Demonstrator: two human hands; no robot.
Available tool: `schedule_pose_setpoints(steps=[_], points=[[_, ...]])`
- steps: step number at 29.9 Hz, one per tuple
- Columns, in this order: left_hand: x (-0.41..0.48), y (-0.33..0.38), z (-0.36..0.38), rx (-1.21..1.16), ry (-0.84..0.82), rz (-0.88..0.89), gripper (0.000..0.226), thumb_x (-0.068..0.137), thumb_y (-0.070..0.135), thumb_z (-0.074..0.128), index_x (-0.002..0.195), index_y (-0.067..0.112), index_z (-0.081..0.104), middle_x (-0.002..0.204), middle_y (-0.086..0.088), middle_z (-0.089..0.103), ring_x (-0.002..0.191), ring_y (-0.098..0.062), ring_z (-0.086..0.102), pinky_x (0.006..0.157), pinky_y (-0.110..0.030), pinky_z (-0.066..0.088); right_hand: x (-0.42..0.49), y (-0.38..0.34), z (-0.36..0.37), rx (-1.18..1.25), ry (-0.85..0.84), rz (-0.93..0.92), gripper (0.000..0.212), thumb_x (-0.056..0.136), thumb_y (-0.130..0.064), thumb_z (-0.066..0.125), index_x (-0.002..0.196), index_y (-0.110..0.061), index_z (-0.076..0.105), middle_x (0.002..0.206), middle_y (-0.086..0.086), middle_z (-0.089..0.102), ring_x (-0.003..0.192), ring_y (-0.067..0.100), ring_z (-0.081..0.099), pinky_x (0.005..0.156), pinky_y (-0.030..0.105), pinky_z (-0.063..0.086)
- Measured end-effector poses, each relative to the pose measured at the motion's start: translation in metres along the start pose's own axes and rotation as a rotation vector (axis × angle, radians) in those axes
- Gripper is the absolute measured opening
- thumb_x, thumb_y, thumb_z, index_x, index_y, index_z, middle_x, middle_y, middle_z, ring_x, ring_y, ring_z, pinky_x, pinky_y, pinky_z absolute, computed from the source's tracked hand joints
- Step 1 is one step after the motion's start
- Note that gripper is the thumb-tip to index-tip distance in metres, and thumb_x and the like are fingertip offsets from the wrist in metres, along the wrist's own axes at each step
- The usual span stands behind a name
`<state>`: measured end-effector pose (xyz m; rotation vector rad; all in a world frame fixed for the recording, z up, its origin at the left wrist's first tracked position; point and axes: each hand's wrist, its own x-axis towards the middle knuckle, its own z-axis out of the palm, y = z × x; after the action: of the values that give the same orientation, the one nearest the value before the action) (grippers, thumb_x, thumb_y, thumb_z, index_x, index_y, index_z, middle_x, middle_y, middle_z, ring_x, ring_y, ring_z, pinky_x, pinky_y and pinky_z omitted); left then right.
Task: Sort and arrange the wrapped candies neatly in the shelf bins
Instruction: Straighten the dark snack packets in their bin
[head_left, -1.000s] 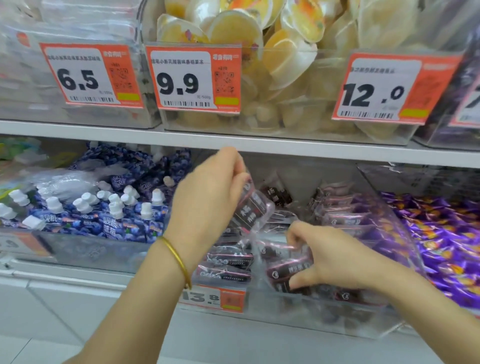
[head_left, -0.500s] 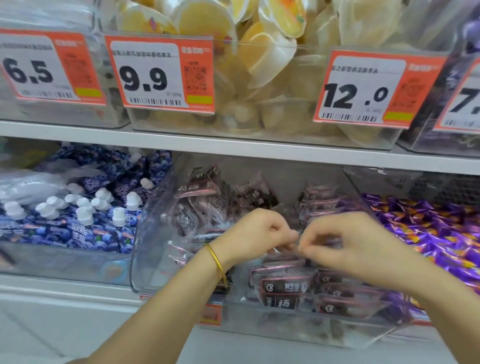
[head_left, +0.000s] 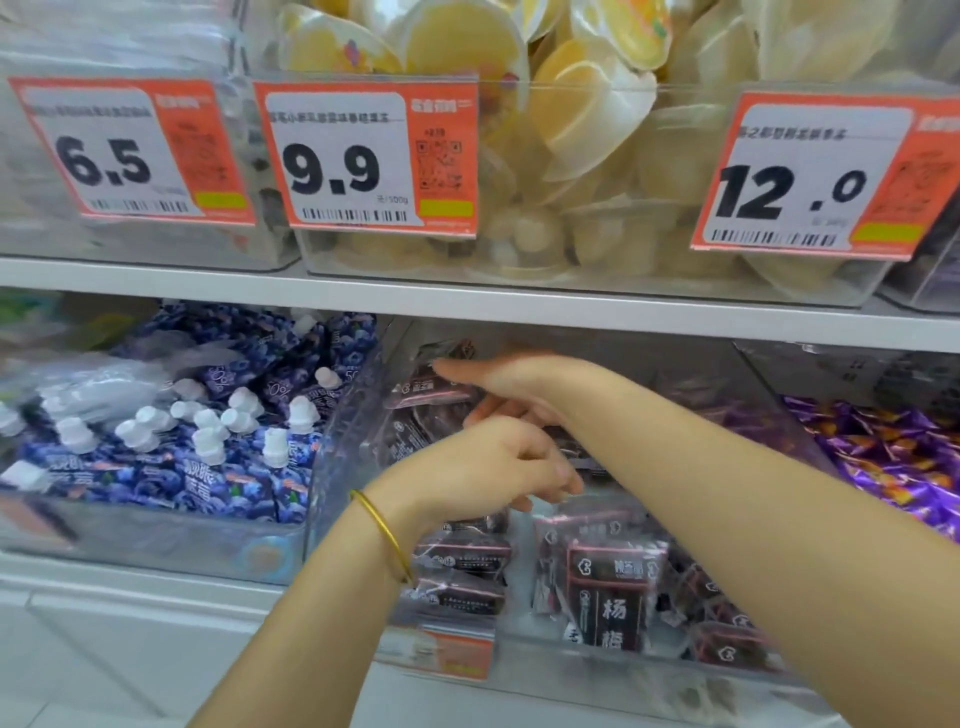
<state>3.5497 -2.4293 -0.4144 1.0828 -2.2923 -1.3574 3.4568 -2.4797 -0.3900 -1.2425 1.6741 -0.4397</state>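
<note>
On the lower shelf, middle clear bin (head_left: 571, 673): dark wrapped candies (head_left: 613, 587), heaped near and far. Our left hand (head_left: 488, 467), fingers loosely curled, holds nothing; our right hand (head_left: 498, 384), fingers stretched, reaches past it over the far-left packets, gripping nothing

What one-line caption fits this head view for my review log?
The left hand and right hand reach into a clear bin of dark wrapped candies, the right farther back.
</note>
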Motion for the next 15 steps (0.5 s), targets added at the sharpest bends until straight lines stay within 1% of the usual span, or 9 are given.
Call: schedule_pose_setpoints(steps=[2, 4, 6, 7, 9, 10, 12, 13, 15], points=[[-0.002, -0.003, -0.009, 0.108, 0.009, 0.008, 0.015, 0.092, 0.026, 0.057, 0.095, 0.02, 0.069, 0.096, 0.003, 0.069, 0.083, -0.01, 0.062, 0.077, -0.02, 0.053, 0.01, 0.004, 0.002, 0.063, -0.012, 0.012, 0.039, 0.084, -0.046, 0.064, 0.092, -0.008, 0.062, 0.088, 0.005, 0.064, 0.071, 0.019, 0.058, 0.066, 0.03, 0.049], [-0.004, -0.004, -0.012, 0.157, -0.03, 0.008, 0.015, 0.091, 0.028, 0.057, 0.1, 0.022, 0.068, 0.098, 0.008, 0.067, 0.085, -0.003, 0.059, 0.083, -0.017, 0.049, 0.008, 0.012, -0.002, 0.175, -0.012, -0.009, 0.023, 0.084, -0.032, 0.067, 0.077, -0.011, 0.061, 0.077, 0.002, 0.064, 0.067, 0.015, 0.058, 0.066, 0.028, 0.05], [-0.004, -0.003, -0.007, 0.135, -0.084, 0.035, 0.017, 0.091, 0.024, 0.057, 0.105, 0.018, 0.065, 0.097, 0.017, 0.062, 0.088, 0.006, 0.056, 0.085, -0.011, 0.045, 0.005, 0.024, -0.012, 0.356, 0.007, -0.077, 0.012, 0.085, -0.018, 0.066, 0.077, -0.01, 0.06, 0.077, 0.005, 0.065, 0.069, 0.015, 0.061, 0.07, 0.029, 0.053], [-0.003, -0.004, -0.004, 0.114, -0.094, 0.051, 0.018, 0.091, 0.022, 0.058, 0.107, 0.016, 0.064, 0.1, 0.013, 0.062, 0.091, 0.003, 0.058, 0.089, -0.014, 0.046, 0.003, 0.03, -0.019, 0.458, 0.024, -0.119, 0.009, 0.085, -0.011, 0.065, 0.079, -0.01, 0.059, 0.078, 0.007, 0.065, 0.071, 0.017, 0.062, 0.073, 0.032, 0.054], [0.001, -0.004, 0.006, 0.082, -0.103, 0.056, 0.023, 0.089, 0.024, 0.061, 0.111, 0.017, 0.061, 0.107, 0.001, 0.063, 0.095, -0.008, 0.06, 0.094, -0.026, 0.048, -0.006, 0.044, -0.031, 0.586, 0.056, -0.196, 0.009, 0.086, -0.004, 0.062, 0.08, -0.009, 0.056, 0.072, 0.008, 0.065, 0.067, 0.02, 0.062, 0.068, 0.035, 0.057], [0.002, -0.004, 0.01, 0.082, -0.108, 0.049, 0.027, 0.089, 0.026, 0.061, 0.115, 0.018, 0.059, 0.106, -0.002, 0.062, 0.093, -0.01, 0.059, 0.094, -0.03, 0.048, -0.012, 0.05, -0.038, 0.57, 0.096, -0.233, 0.01, 0.087, -0.004, 0.061, 0.082, -0.01, 0.055, 0.067, 0.006, 0.064, 0.062, 0.019, 0.06, 0.065, 0.037, 0.057], [0.005, -0.004, 0.019, 0.117, -0.128, 0.046, 0.036, 0.088, 0.032, 0.061, 0.122, 0.02, 0.057, 0.101, 0.001, 0.059, 0.089, -0.009, 0.056, 0.093, -0.031, 0.047, -0.025, 0.061, -0.049, 0.496, 0.254, -0.308, 0.012, 0.087, -0.004, 0.061, 0.082, -0.013, 0.055, 0.069, 0.003, 0.06, 0.059, 0.017, 0.054, 0.07, 0.045, 0.057], [0.005, -0.002, 0.022, 0.145, -0.139, 0.052, 0.038, 0.088, 0.035, 0.06, 0.124, 0.02, 0.057, 0.101, 0.003, 0.059, 0.09, -0.008, 0.056, 0.093, -0.03, 0.046, -0.032, 0.067, -0.055, 0.47, 0.335, -0.347, 0.013, 0.086, -0.005, 0.063, 0.082, -0.015, 0.057, 0.074, 0.003, 0.059, 0.063, 0.016, 0.055, 0.076, 0.048, 0.056], [0.005, 0.001, 0.025, 0.189, -0.149, 0.056, 0.036, 0.089, 0.038, 0.058, 0.122, 0.021, 0.06, 0.107, 0.008, 0.059, 0.1, -0.007, 0.057, 0.093, -0.024, 0.046, -0.046, 0.076, -0.066, 0.415, 0.406, -0.45, 0.013, 0.085, -0.008, 0.065, 0.086, -0.02, 0.06, 0.089, 0.003, 0.061, 0.082, 0.017, 0.061, 0.08, 0.047, 0.056]])
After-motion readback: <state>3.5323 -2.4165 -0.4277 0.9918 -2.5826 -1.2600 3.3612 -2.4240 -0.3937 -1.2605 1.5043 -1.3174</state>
